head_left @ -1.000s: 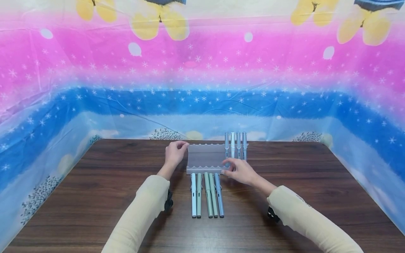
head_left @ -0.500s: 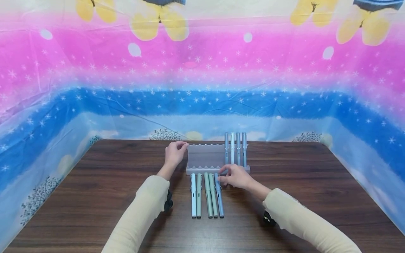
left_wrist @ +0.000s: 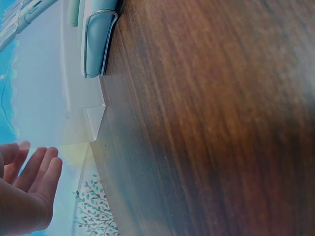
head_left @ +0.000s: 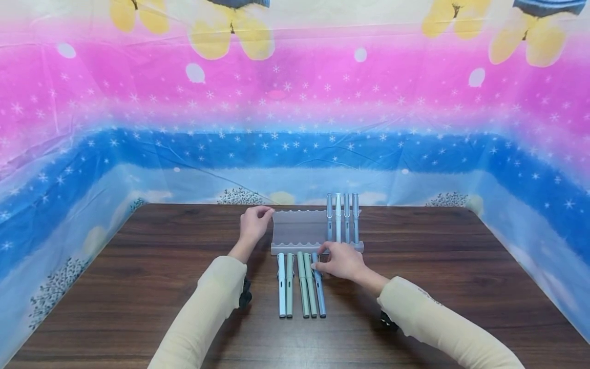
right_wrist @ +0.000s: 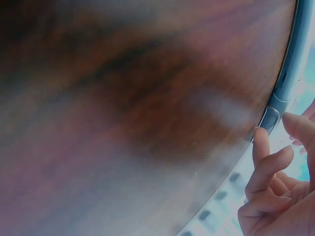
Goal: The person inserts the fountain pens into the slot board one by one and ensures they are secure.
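A clear pen stand (head_left: 297, 228) with notched ledges stands toward the back of the table. My left hand (head_left: 254, 225) pinches its upper left corner between thumb and forefinger. On the wood before the stand lie a pale blue pen (head_left: 282, 289), several green pens (head_left: 302, 289) and a blue-grey pen (head_left: 321, 297) at the right end of the row. My right hand (head_left: 343, 260) has thumb and forefinger at the capped end of that blue-grey pen. In the right wrist view, its fingertips sit on both sides of the pen's clip (right_wrist: 271, 118).
Several pens (head_left: 338, 218) lean in the right-hand slots of the stand, caps up. A dark wood table (head_left: 184, 307) lies under everything. Behind its back edge hangs a pink and blue patterned cloth (head_left: 295, 102).
My right hand has come down and left from the front ledge of the stand to the blue-grey pen, closing its fingertips there. The left hand keeps its place on the stand's corner.
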Tool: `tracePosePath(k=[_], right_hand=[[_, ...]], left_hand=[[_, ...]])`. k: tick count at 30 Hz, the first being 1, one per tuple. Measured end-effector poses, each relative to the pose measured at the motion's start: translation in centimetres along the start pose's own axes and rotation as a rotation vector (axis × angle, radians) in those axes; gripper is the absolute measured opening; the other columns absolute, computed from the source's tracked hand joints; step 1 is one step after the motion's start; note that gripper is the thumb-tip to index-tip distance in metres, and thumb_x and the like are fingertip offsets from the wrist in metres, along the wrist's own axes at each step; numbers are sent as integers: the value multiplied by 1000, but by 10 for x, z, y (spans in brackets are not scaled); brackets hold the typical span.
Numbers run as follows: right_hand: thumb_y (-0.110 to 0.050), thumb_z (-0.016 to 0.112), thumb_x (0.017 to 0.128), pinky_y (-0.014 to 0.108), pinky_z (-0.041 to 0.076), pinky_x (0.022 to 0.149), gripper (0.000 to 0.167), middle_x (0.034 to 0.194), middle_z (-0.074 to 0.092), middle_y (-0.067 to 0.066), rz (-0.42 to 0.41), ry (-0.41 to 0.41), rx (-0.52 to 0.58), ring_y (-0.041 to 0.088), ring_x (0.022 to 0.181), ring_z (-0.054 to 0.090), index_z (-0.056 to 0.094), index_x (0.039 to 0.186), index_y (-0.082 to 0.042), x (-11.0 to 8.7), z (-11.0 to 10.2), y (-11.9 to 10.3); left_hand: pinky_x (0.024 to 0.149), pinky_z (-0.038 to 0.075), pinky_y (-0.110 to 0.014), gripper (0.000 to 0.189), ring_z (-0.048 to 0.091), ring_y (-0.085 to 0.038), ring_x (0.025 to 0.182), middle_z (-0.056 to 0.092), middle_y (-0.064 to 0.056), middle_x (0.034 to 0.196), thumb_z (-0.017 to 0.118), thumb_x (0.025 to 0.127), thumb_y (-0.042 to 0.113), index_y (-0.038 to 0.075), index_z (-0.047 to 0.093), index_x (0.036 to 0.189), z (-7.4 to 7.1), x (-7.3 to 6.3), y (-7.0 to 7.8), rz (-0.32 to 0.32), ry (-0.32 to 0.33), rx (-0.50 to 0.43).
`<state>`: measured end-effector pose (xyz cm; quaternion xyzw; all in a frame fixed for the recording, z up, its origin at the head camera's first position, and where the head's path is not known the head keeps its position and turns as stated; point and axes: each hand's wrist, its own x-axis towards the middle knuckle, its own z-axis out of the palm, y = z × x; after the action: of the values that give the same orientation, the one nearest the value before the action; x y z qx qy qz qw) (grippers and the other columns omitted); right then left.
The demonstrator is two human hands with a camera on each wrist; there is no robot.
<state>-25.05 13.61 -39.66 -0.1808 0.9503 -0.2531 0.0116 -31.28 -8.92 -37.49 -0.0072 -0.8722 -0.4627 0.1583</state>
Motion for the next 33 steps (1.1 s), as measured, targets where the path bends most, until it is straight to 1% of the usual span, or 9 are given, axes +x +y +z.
tracePosePath(k=[4, 8, 11, 15, 19, 22, 26, 29, 33], right_hand=[[-38, 67, 76, 26, 34, 41, 38, 53, 49, -8, -9, -14, -44, 10, 47, 45, 59, 103, -12, 0, 0, 1], [-34, 65, 78, 26, 33, 41, 36, 53, 51, -7, -16, -60, -30, 11, 47, 46, 58, 105, -11, 0, -2, 3], [-28, 63, 81, 26, 32, 41, 28, 54, 53, -7, -21, -94, 11, 11, 47, 47, 59, 102, -11, -1, -6, 6], [-17, 59, 84, 25, 34, 39, 15, 55, 55, -1, -48, -156, 108, 11, 41, 44, 58, 95, -7, -3, -12, 11], [-11, 59, 84, 25, 37, 39, 12, 56, 55, 4, -69, -215, 171, 11, 39, 42, 54, 92, -4, -4, -16, 15], [-13, 60, 84, 25, 38, 40, 14, 57, 55, 3, -64, -233, 177, 12, 41, 44, 53, 92, -5, -4, -17, 18], [-16, 62, 83, 26, 39, 41, 21, 57, 55, 3, -51, -250, 183, 13, 42, 46, 51, 96, -4, -4, -17, 19], [-18, 63, 82, 27, 40, 42, 26, 58, 55, 3, -42, -255, 185, 14, 43, 47, 50, 100, -4, -4, -16, 19], [-22, 65, 80, 27, 41, 43, 32, 59, 55, 2, -18, -254, 183, 15, 44, 48, 50, 102, -5, -3, -15, 19]], left_hand=[[78, 42, -38, 22, 57, -25, 83, 65, -11, 88, 56, 87, 19, 3, 67, 97, 0, 0, 0, 0, -2, -3], [77, 42, -38, 22, 58, -24, 82, 65, -11, 88, 55, 87, 20, 3, 66, 98, 0, 0, 1, -9, -9, -6], [77, 42, -38, 22, 58, -24, 81, 65, -11, 87, 55, 88, 19, 3, 66, 98, 0, 0, 2, -12, -11, -8], [76, 42, -38, 22, 58, -24, 80, 65, -11, 86, 55, 88, 19, 3, 67, 97, -1, 0, 2, -8, -12, -5], [76, 42, -38, 22, 58, -24, 81, 65, -11, 87, 55, 88, 19, 3, 67, 97, -1, 0, 2, -10, -15, -2], [77, 42, -38, 22, 57, -24, 82, 65, -11, 88, 55, 88, 19, 3, 66, 97, -1, 0, 1, -13, -17, -4], [77, 42, -38, 22, 57, -24, 83, 65, -11, 89, 55, 88, 19, 3, 66, 98, -1, 0, 0, -15, -18, -7], [77, 42, -37, 23, 58, -24, 82, 65, -11, 88, 55, 88, 19, 3, 66, 98, 0, 0, 0, -12, -18, -7], [77, 42, -38, 23, 58, -24, 82, 65, -11, 88, 55, 88, 19, 3, 66, 98, 0, 0, 1, -7, -17, -6]])
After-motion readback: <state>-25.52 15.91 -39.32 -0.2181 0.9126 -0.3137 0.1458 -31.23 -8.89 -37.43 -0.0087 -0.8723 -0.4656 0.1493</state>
